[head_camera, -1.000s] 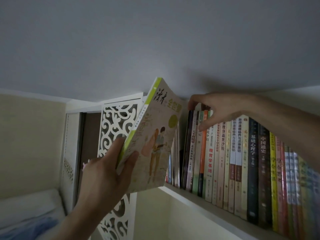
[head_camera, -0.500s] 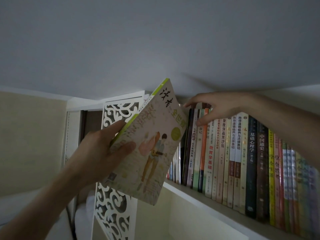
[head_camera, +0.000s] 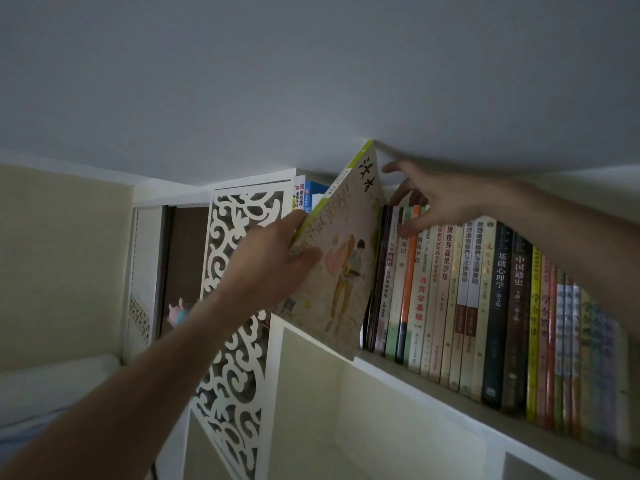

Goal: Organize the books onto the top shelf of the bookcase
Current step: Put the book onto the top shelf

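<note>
Left hand (head_camera: 273, 261) grips a cream paperback with a green spine and an illustrated cover (head_camera: 341, 258), thumb across the cover, fingers behind the spine edge. Book tilted, top corner close under the grey ceiling (head_camera: 311, 81), lower corner down over the front lip of the white top shelf (head_camera: 415, 374). Judged reason for the tilt: little headroom above the shelf, so the book goes in at an angle at the left end of the row.

Right hand (head_camera: 429, 202) lies on top of the row of upright books (head_camera: 485, 306), fingers spread, thumb pressed on the spines. It appears to hold the row back so a slot stays open; pinches nothing.

Both forearms raised, reaching up and forward. White fretwork side panel (head_camera: 239, 271) stands just left of the paperback.
</note>
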Motion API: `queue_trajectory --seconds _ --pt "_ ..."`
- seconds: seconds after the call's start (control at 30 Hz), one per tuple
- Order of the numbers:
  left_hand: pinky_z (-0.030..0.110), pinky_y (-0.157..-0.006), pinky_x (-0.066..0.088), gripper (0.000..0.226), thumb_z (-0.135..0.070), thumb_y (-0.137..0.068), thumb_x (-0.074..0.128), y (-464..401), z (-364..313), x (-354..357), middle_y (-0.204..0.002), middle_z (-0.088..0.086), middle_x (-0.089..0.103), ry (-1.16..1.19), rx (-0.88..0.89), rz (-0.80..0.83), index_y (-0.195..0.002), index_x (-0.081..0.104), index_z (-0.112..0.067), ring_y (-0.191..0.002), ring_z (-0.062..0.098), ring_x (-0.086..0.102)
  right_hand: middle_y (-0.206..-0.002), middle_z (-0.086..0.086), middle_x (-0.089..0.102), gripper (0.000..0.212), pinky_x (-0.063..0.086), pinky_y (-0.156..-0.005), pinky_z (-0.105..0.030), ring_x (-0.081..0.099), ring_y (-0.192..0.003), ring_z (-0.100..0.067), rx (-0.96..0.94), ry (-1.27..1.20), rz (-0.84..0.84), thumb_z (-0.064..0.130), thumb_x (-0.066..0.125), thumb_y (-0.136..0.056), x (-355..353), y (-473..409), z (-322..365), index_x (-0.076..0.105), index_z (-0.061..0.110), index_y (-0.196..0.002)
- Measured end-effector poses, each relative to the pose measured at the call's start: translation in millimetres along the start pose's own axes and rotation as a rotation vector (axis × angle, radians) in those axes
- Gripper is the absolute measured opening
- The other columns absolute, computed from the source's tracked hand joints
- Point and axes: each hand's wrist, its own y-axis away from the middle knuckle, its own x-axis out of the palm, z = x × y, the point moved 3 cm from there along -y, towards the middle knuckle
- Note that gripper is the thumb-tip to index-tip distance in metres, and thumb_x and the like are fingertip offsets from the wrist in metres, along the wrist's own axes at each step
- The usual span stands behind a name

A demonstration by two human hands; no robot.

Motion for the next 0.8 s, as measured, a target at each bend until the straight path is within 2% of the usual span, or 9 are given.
queue_trajectory --seconds 0.17,0.3,0.4,0.47,0.57,0.63,0.7,0.73,0.8 --pt "0.039 -0.058 0.063 0.013 -0.032 -0.103 0.053 1 -1 31 -0.087 -0.008 0.068 0.012 -0.013 -0.093 -0.113 0.054 -0.025 -0.073 0.018 0.072 -0.141 0.005 0.052 0.072 0.049 -0.102 -0.042 0.052 -0.123 -0.018 -0.039 0.104 -0.025 0.042 0.081 -0.080 1 3 1 0.042 0.028 -0.138" --pt "0.039 -0.056 0.063 0.015 -0.030 -0.104 0.048 3 -1 44 -0.093 -0.002 0.070 0.021 -0.002 -0.152 -0.117 0.052 -0.023 -0.070 0.021 0.073 -0.143 0.009 0.050 0.070 0.048 -0.094 -0.032 0.049 -0.123 -0.011 -0.071 0.143 -0.008 0.042 0.079 -0.083 3 1 5 0.044 0.029 -0.142" --pt "0.037 -0.054 0.062 0.017 -0.029 -0.106 0.045 2 -11 62 -0.092 -0.002 0.069 -0.009 -0.006 -0.193 -0.121 0.049 -0.022 -0.065 0.019 0.070 -0.143 0.003 0.054 0.071 0.050 -0.100 -0.040 0.053 -0.127 -0.018 -0.079 0.256 -0.015 0.044 0.078 -0.083 6 -3 13 0.043 0.026 -0.142" --pt "0.037 -0.054 0.061 0.017 -0.028 -0.106 0.045 -3 -18 78 -0.086 -0.002 0.066 -0.007 -0.038 -0.213 -0.121 0.046 -0.021 -0.061 0.017 0.067 -0.134 -0.004 0.059 0.069 0.053 -0.095 -0.044 0.059 -0.118 -0.022 -0.054 0.392 -0.026 0.045 0.077 -0.083 9 -5 19 0.044 0.022 -0.139" --pt "0.035 -0.052 0.058 0.022 -0.027 -0.105 0.048 -3 -23 103 -0.082 -0.003 0.062 0.057 -0.088 -0.234 -0.124 0.045 -0.018 -0.058 0.015 0.062 -0.105 -0.003 0.062 0.053 0.056 -0.076 -0.044 0.061 -0.089 -0.021 -0.054 0.588 -0.100 0.044 0.074 -0.085 15 -5 29 0.048 0.019 -0.124" --pt "0.033 -0.051 0.058 0.022 -0.028 -0.106 0.049 1 -20 119 -0.086 -0.003 0.062 0.138 -0.098 -0.237 -0.123 0.043 -0.017 -0.058 0.013 0.062 -0.098 -0.002 0.062 0.040 0.054 -0.071 -0.040 0.059 -0.085 -0.021 -0.074 0.675 -0.186 0.039 0.071 -0.086 23 0 35 0.051 0.019 -0.114" --pt "0.025 -0.048 0.055 0.021 -0.030 -0.106 0.050 5 -14 130 -0.090 0.000 0.065 0.230 -0.092 -0.237 -0.121 0.042 -0.018 -0.058 0.011 0.062 -0.101 -0.003 0.064 0.034 0.054 -0.073 -0.040 0.060 -0.090 -0.024 -0.057 0.687 -0.282 0.030 0.066 -0.088 34 7 35 0.052 0.018 -0.116" --pt "0.017 -0.046 0.050 0.022 -0.031 -0.105 0.051 7 -12 133 -0.088 -0.001 0.065 0.260 -0.093 -0.237 -0.120 0.041 -0.019 -0.057 0.007 0.061 -0.106 -0.004 0.065 0.035 0.054 -0.077 -0.040 0.061 -0.094 -0.026 -0.035 0.681 -0.314 0.026 0.064 -0.089 40 10 34 0.052 0.017 -0.121" --pt "0.012 -0.043 0.045 0.025 -0.034 -0.105 0.050 11 -9 137 -0.084 -0.006 0.062 0.266 -0.085 -0.221 -0.123 0.039 -0.020 -0.056 0.002 0.059 -0.121 -0.006 0.064 0.045 0.051 -0.089 -0.042 0.060 -0.108 -0.029 -0.004 0.685 -0.358 0.027 0.061 -0.092 51 15 31 0.049 0.017 -0.134"
